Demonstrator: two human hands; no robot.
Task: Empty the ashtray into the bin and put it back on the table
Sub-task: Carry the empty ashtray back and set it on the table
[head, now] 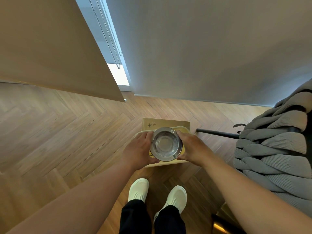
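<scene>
From where I sit, the ashtray (167,144) looks clean: its glass bowl shows clear through to the bottom, with no ash or butts that I can make out, so I judge the emptying is done or very nearly so. It is held upright, mouth toward the camera, right above the bin (183,130), a yellowish box-like container on the herringbone floor (67,132) with "#46" written on its far flap. What remains, as I read it, is the carry back and the setting down on the surface (no table shows anywhere in this view, so I cannot say which way that lies). The left hand (141,149) clamps the ashtray's left rim, fingers curled over the top edge and thumb under near the bottom; the right hand (191,147) mirrors it on the right rim. Both forearms reach forward and down, roughly symmetric, elbows out of frame. The person stands just behind the bin, white shoes (138,189) pointing at it, with a grey knitted blanket (273,149) heaped off to the right.
</scene>
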